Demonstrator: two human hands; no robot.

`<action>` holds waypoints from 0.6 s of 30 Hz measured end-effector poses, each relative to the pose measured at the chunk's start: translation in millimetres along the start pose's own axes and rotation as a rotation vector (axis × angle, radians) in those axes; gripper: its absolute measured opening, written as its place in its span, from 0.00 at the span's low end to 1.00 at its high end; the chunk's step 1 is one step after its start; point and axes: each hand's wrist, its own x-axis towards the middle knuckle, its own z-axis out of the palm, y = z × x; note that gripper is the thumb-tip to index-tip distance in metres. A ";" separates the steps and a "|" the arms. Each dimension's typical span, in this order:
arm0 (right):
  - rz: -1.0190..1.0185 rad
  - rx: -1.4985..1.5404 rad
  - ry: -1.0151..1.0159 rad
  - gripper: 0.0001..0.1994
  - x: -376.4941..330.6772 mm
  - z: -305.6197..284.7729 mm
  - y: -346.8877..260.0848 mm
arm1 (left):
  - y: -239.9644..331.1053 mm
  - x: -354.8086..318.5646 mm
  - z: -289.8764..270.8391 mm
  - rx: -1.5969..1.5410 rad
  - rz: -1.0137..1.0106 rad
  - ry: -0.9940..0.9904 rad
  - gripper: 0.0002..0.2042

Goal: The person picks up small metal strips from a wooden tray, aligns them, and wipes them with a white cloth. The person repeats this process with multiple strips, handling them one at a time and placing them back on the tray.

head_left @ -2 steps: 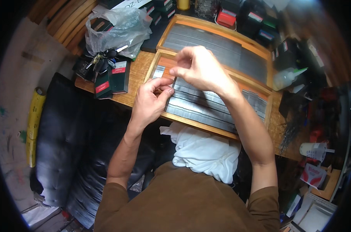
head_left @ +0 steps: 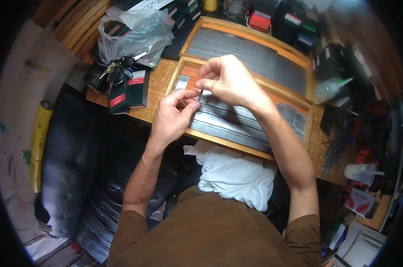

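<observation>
My left hand (head_left: 172,113) is closed at the left end of a shallow wood-framed tray (head_left: 238,143), thumb and forefinger brought together over the ends of thin grey metal strips (head_left: 228,121). Right above it, my right hand (head_left: 230,82) reaches across the tray, its thumb and fingertips pinched. The two sets of fingertips almost meet. Whatever either pinch holds is too small or hidden to make out. The strips lie in rows on an orange base. A short stack of pale metal pieces (head_left: 182,82) rests in the tray's left corner.
Behind it, a second wood-framed tray (head_left: 254,51) holds more grey strips. On the left are dark boxes with red labels (head_left: 138,89), keys (head_left: 117,70) and a clear plastic bag (head_left: 137,33). A squeeze bottle (head_left: 328,90) stands right. White cloth (head_left: 237,173) lies below the front edge.
My right hand has come slightly down toward the left hand, its thumb and fingertips closer to the strips. My left hand stays where it was.
</observation>
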 end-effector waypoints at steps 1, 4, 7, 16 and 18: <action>0.030 0.068 0.018 0.12 -1.3 1.5 -1.5 | 0.3 -0.7 0.0 -0.061 0.005 0.025 0.12; 0.096 0.304 0.112 0.11 -5.3 6.3 -7.1 | 7.7 3.1 -0.4 -0.291 0.047 0.098 0.12; 0.110 0.510 0.209 0.16 -9.5 7.6 -3.3 | 36.0 11.1 -13.7 -0.135 0.034 0.084 0.08; 0.093 0.220 0.296 0.23 -23.0 -4.8 35.6 | 46.8 39.0 -58.2 0.756 -0.002 -0.260 0.07; 0.102 0.232 0.280 0.21 -25.2 -4.4 36.1 | 42.8 42.6 -55.5 0.836 0.011 -0.296 0.07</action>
